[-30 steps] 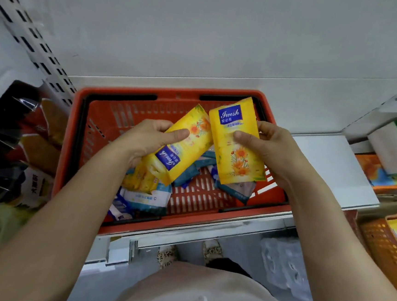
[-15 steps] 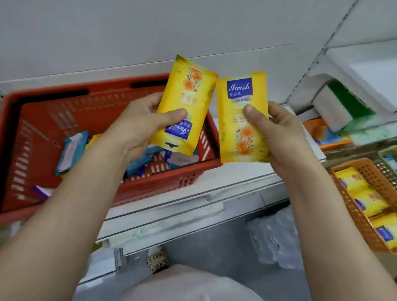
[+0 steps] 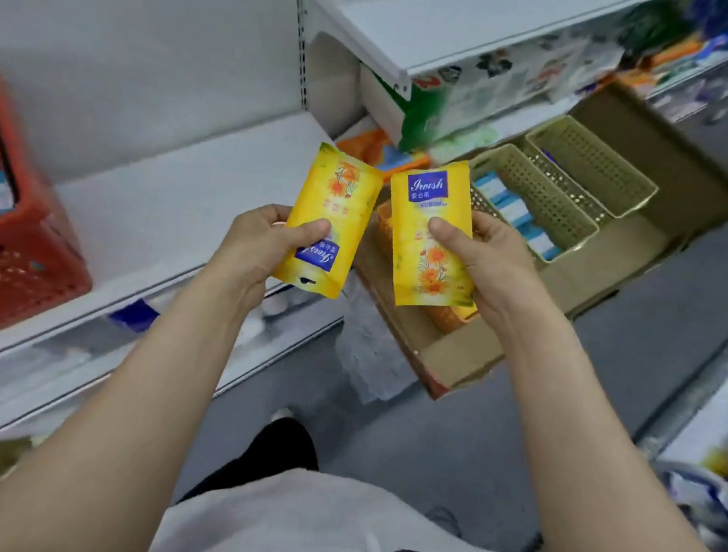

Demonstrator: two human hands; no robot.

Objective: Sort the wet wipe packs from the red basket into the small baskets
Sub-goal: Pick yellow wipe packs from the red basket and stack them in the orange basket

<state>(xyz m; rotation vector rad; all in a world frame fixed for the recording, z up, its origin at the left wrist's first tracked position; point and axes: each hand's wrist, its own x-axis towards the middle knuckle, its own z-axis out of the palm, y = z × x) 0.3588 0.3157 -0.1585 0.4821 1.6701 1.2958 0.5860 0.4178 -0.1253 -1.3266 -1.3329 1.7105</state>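
left hand [image 3: 259, 244]: grip closed on 1 yellow pack [image 3: 332, 211], thumb across the front, fingers behind; flat glossy foil pouch, rectangular, orange flower print, blue label upside down at the lower end. right hand [image 3: 491, 260]: grip closed on a second yellow pack [image 3: 431, 237] of the same type, thumb on the front, blue label upright at the top. both packs held in the air side by side, upper corners nearly touching, above the gap between the shelf and the cardboard tray.

red basket [image 3: 15, 271]: perforated plastic, blurred, on the white shelf [image 3: 174, 215] at far left, well apart from both hands; pale blue contents only partly visible.

cardboard tray [image 3: 646, 243] to the right, holding 2 beige mesh baskets [image 3: 540, 199], rectangular, perforated walls; nearer one loaded with blue-and-white packs [image 3: 509, 209]. orange mesh basket [image 3: 451, 316] mostly hidden behind the right-hand pack.

upper white shelf [image 3: 419, 25] with blurred green-and-white packaging below it. grey floor [image 3: 449, 437] underneath. white shirt with black lettering [image 3: 308, 535] at bottom edge.
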